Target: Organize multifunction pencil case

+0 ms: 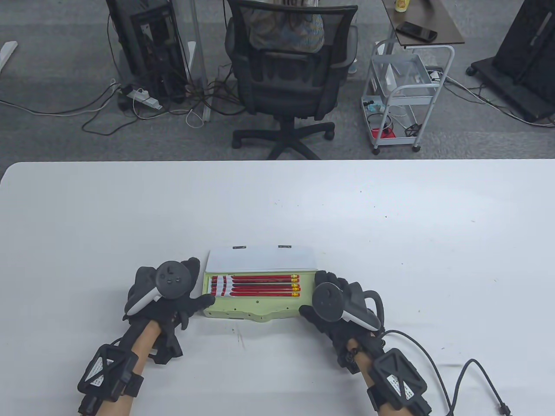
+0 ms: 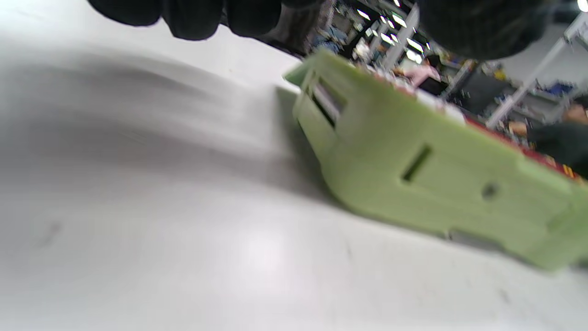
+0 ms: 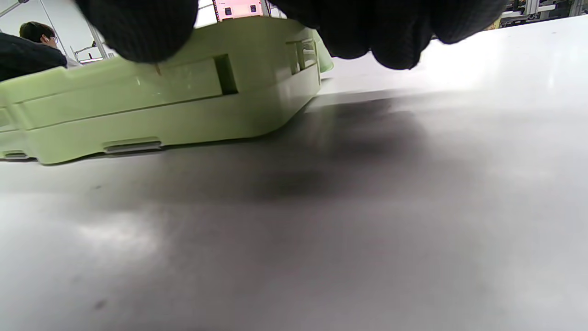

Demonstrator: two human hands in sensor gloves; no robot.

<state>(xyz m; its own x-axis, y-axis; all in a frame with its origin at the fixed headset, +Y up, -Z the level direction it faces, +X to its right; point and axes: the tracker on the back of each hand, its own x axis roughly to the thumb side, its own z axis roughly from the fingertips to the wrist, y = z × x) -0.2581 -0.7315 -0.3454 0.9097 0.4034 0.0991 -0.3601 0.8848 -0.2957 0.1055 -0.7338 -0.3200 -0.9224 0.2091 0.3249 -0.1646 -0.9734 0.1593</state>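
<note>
- While I watch from the table view, the pale green plastic pencil case (image 1: 256, 305) lies open near the front edge of the white table (image 1: 390, 242), its white lid (image 1: 261, 259) tilted up at the far side.
- Inside I count a row of red pencils (image 1: 260, 286) lying side by side, erasers to the right.
- My left hand (image 1: 171, 299) sits at the case's left end, thumb touching the front corner; its fingers look relaxed, clamped on nothing.
- My right hand (image 1: 336, 303) is at the right end, just beside the case; whether it touches the case or grips anything, I cannot tell.
- I judge the pencils are stowed and the closing step is in hand.
- Next I would need to steady the base and fold the lid down evenly.
</note>
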